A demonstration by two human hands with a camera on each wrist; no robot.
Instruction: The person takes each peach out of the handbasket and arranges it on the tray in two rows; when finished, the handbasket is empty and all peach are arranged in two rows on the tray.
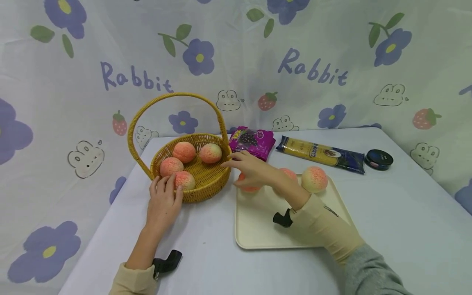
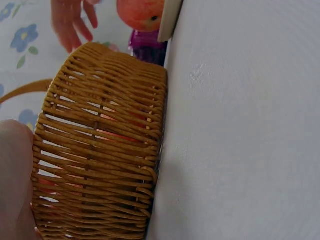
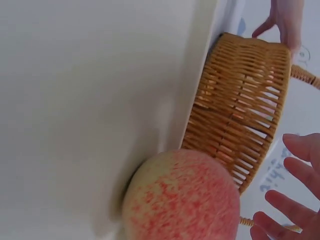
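A wicker basket (image 1: pixel 206 186) with a tall handle holds several pink-and-cream peaches (image 1: pixel 184 152). My left hand (image 1: pixel 162 205) rests at its front-left rim, fingertips beside the nearest peach (image 1: pixel 185 180). Between basket and tray, my right hand (image 1: pixel 254 169) reaches out with spread fingers and nothing in its grasp. Beneath it, partly hidden, a peach (image 1: pixel 250 188) sits at the tray's back-left corner. In the right wrist view, a peach (image 3: pixel 180 200) looms close to the camera, apart from the spread fingers (image 3: pixel 290 210).
The cream tray (image 1: pixel 254 233) also bears a peach (image 1: pixel 314 179) and another (image 1: pixel 288 173) half behind the right arm. Behind lie a purple grape-print packet (image 1: pixel 252 141), a long yellow-and-blue packet (image 1: pixel 321 153) and a round black container (image 1: pixel 379 159). A printed curtain (image 1: pixel 228 49) hangs at the back.
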